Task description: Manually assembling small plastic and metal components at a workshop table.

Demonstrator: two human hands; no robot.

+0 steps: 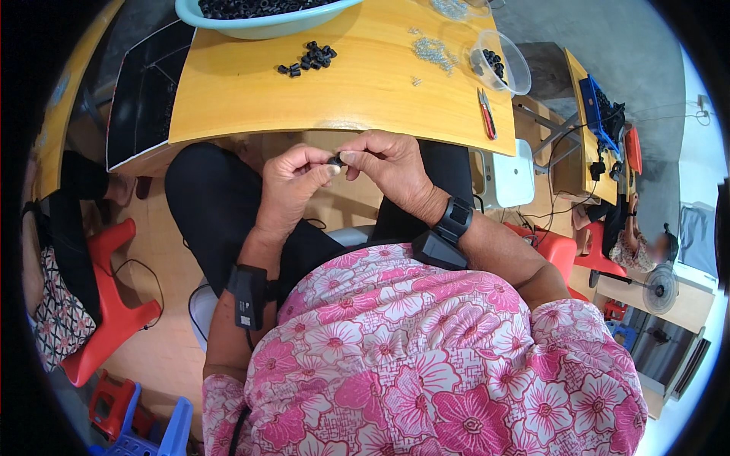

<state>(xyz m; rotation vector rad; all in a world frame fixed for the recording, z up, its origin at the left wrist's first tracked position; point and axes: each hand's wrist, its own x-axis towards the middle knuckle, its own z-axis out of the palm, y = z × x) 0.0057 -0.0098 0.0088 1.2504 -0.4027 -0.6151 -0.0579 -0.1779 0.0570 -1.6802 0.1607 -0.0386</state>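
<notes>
Above my lap, just in front of the table edge, I pinch a small black ring-like part (334, 160) between the fingertips of both hands. My left hand (290, 186) grips it with thumb and forefinger from the left. Thumb and fingers of my right hand (397, 173) close on it from the right. The fingertips cover most of the part, so its details are hidden. On the table ahead lies a loose pile of short black tubular parts (313, 57). Small clear pieces (435, 53) are scattered to the right of that pile.
A light blue basin (262, 27) full of black parts stands at the table's far left. To the right are a clear plastic bowl (518, 67) and red-handled snips (487, 115) on the wooden table (365, 83). Other people sit on red chairs at both sides.
</notes>
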